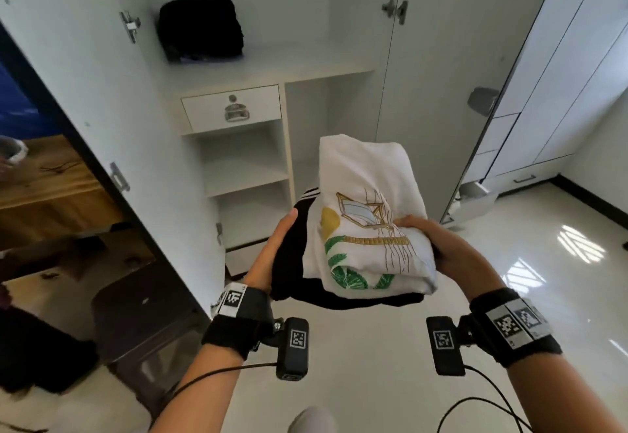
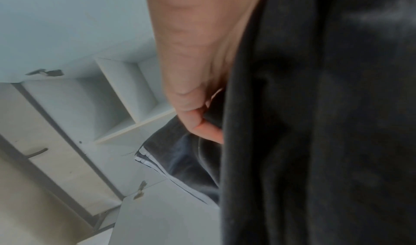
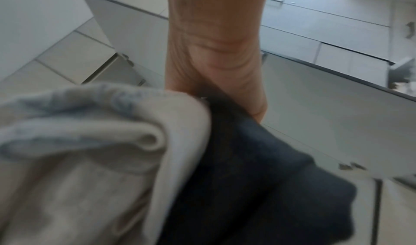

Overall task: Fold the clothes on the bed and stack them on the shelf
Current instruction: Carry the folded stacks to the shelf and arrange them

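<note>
While both hands carry a folded stack before the open wardrobe point(image 1: 238, 69), the left hand point(image 1: 272, 252) grips the black garment point(image 1: 289, 269) underneath, and the right hand point(image 1: 441, 245) curls its fingers point(image 1: 413, 222) over the white printed shirt point(image 1: 367, 215) on top.

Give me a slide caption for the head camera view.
Both hands, left hand and right hand, carry folded white shirt atop black garment toward wardrobe shelf.

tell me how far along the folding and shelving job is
Done: one folded black garment already sits on the wardrobe's upper shelf. In hand: the left hand and right hand carry a folded stack, a white printed shirt on top of a black striped garment, facing the open wardrobe. Left: setting this stack on the shelf. The bed is out of view, so remaining clothes cannot be judged.
</note>
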A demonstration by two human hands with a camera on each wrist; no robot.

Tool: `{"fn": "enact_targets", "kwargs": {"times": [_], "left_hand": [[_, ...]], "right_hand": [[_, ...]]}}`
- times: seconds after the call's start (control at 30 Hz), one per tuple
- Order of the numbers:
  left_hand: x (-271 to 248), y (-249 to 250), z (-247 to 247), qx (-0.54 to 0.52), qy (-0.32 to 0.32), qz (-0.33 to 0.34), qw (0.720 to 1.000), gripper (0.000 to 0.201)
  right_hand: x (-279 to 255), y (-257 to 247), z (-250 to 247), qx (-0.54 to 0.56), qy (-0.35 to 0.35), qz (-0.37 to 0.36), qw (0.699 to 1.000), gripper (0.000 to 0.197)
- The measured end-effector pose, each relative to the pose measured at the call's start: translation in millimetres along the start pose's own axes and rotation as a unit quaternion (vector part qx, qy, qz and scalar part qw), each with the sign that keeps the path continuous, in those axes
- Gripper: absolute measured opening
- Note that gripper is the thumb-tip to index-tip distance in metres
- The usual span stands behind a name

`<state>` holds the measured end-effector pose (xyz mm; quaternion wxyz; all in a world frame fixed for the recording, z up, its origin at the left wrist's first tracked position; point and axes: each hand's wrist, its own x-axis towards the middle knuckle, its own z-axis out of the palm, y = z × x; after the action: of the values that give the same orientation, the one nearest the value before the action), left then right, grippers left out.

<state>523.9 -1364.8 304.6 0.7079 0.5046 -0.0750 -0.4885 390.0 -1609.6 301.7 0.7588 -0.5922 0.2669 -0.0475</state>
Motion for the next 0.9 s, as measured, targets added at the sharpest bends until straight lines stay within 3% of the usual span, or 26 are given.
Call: {"fn": "enact_targets", "kwargs": {"times": [0.13, 0.23, 0.47, 0.53, 0.7, 0.9], "left_hand": [[55, 34, 13, 0.012, 0.009, 0.019, 1.0, 0.055], [103, 57, 15, 0.012, 0.01, 0.026, 1.0, 0.053], [231, 126, -4, 0.005, 0.054, 0.086, 0.995, 0.051], [275, 168, -9, 0.012, 0.072, 0.103, 0.992, 0.047], [353, 267, -18, 0.037, 0.103, 0.167, 0.98, 0.046], [419, 372, -20, 0.048, 0.085, 0.224, 0.97, 0.04]], "right_hand": [[57, -35, -17, -0.06, 0.04, -0.027, 0.997, 0.039], [109, -62, -27, -0.103, 0.052, -0.037, 0.993, 0.064], [253, -134, -37, -0.153, 0.055, -0.086, 0.983, 0.047], [304, -165, -36, -0.145, 0.045, -0.105, 0.983, 0.036], [401, -240, -25, -0.121, 0.029, -0.146, 0.981, 0.045], [505, -335, -5, -0.11, -0.008, -0.184, 0.977, 0.036]]}}
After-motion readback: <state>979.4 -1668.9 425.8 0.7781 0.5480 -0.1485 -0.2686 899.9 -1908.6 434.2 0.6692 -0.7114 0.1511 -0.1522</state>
